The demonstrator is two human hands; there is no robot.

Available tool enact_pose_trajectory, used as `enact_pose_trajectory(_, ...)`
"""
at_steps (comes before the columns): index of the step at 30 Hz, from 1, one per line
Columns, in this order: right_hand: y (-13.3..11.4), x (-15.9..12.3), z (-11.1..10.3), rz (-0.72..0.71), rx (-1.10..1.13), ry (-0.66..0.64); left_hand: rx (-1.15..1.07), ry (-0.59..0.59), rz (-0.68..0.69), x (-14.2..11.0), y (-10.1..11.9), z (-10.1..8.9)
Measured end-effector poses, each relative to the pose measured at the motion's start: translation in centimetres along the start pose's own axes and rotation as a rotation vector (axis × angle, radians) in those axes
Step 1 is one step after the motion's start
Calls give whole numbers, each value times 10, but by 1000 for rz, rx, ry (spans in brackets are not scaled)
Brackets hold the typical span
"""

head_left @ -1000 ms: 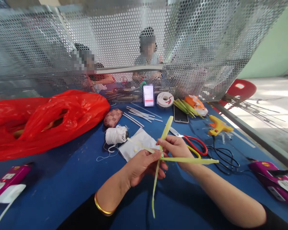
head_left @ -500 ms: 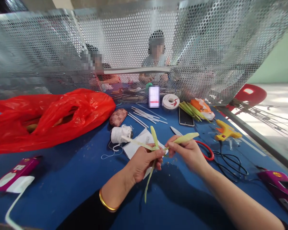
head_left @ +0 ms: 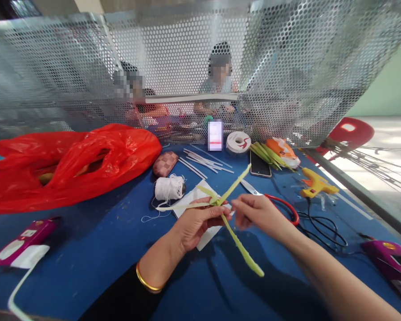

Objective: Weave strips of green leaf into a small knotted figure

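Crossed pale green leaf strips point(head_left: 227, 196) are held above the blue table point(head_left: 87, 258). My left hand point(head_left: 195, 223), with a gold bangle on its wrist, pinches them where they cross. My right hand point(head_left: 257, 214) is closed just to the right of that crossing, its fingertips at a strip that slants down toward me. Another strip end points up and to the right. A white sheet of paper point(head_left: 194, 198) lies under the hands.
A red plastic bag point(head_left: 67, 165) fills the left. White thread spool point(head_left: 169, 187), red-handled scissors point(head_left: 280, 205), yellow glue gun point(head_left: 316, 185), phone point(head_left: 259, 165), tape roll point(head_left: 238, 141), white sticks point(head_left: 203, 161) and more leaf strips point(head_left: 263, 154) lie behind. Two people sit beyond the perforated metal screen point(head_left: 287, 67).
The strips were turned in my hands: the long end that hung straight down now slants down to the right, and another end points up to the right.
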State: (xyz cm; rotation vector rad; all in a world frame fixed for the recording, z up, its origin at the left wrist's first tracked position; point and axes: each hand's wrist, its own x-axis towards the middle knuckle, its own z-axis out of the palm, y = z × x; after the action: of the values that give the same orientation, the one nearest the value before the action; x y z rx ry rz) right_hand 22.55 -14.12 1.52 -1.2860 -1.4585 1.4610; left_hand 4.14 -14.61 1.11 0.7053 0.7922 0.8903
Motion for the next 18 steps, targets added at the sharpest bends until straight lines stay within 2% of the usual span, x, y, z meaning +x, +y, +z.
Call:
enact_pose_trajectory(1, -2, -4, -1, -25, -142, -62, 5, 17, 11, 0, 1, 0)
enact_pose_trajectory(3, -5, -12, -1, -219, -452, -105, 12, 48, 30, 0, 2, 1)
enact_pose_trajectory(7, -1, -19, 12, -824, -924, 82, -37, 74, 23, 0, 2, 2)
enact_pose_trajectory(10, 9, -17, 19, -1097, -1089, 128, -44, 63, -6, 0, 0, 2)
enact_pose_trajectory(13, 16, -18, 18, -1233, -1146, 52, -33, 37, -2, 0, -4, 1)
enact_pose_trajectory(18, 16, -24, 15, -1283, -1090, 40, -94, 51, 22, 0, -9, 4)
